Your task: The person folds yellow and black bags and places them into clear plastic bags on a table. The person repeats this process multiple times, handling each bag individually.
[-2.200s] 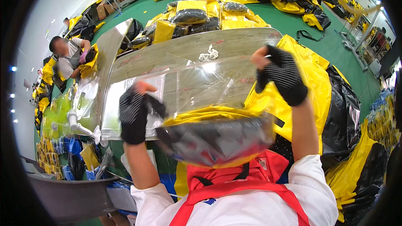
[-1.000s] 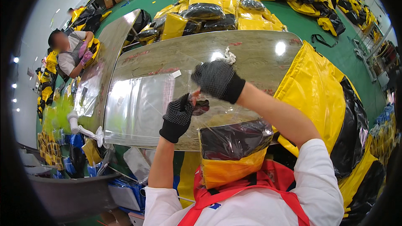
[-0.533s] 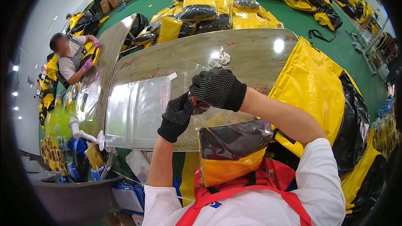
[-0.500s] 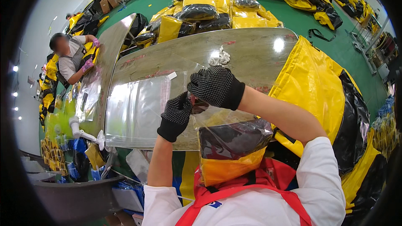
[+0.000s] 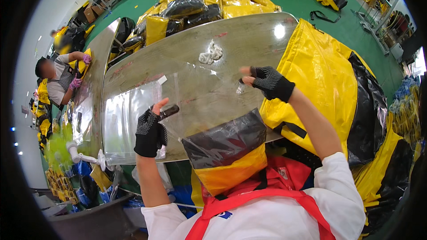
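Note:
My left hand (image 5: 151, 131), in a dotted black glove with a bare fingertip showing, is closed on a small dark glossy object (image 5: 169, 112) whose kind I cannot make out. Thin clear film runs from near it to a package (image 5: 224, 146) in clear plastic, folded dark grey above and orange-yellow below, tilted against my front at the table's near edge. To the right, my right hand (image 5: 269, 82) is raised with its bare fingertips apart. Close to these blurred fingertips shows a small clear, shiny bit (image 5: 240, 88); whether they touch it I cannot tell.
Flat clear plastic bags (image 5: 126, 120) lie on the left of the table (image 5: 187, 80). A crumpled white cloth (image 5: 210, 53) is farther back. Yellow-black sheeting (image 5: 320, 80) covers the right edge. Wrapped packages (image 5: 187, 2) are piled beyond. A co-worker (image 5: 60, 78) works at the left.
My hands have come apart from close together, left hand to the left, right hand to the right. The package has tilted and shifted left in view. The whole view has shifted slightly.

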A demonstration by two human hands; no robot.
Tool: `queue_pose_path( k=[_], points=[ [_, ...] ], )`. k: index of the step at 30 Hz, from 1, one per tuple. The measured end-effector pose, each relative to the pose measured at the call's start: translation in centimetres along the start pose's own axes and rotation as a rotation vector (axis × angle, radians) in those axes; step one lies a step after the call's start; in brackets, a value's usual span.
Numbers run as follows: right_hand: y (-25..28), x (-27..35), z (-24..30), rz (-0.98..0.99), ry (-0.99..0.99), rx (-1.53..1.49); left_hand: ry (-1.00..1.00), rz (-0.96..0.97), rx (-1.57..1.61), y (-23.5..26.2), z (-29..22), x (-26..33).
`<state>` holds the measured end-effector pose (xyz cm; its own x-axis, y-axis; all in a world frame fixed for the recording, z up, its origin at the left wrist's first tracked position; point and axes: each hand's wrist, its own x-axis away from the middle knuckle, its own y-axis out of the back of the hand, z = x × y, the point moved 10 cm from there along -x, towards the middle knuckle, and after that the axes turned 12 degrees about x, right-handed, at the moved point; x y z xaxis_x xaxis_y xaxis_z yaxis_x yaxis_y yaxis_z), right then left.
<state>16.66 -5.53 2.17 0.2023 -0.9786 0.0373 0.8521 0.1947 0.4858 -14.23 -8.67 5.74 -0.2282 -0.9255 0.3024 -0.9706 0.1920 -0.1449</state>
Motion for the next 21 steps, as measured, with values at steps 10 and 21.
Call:
queue_pose_path(
  k=[10, 21],
  points=[
    [-3.5, 12.9, 2.1, 0.08, 0.598, 0.476, -0.434, 0.426, -1.034, -2.4, 6.1, 7.6],
    [-9.3, 13.2, 7.4, -0.183, 0.698, 0.636, -0.888, 0.315, -1.223, -12.4, 2.3, 5.6]
  ],
)
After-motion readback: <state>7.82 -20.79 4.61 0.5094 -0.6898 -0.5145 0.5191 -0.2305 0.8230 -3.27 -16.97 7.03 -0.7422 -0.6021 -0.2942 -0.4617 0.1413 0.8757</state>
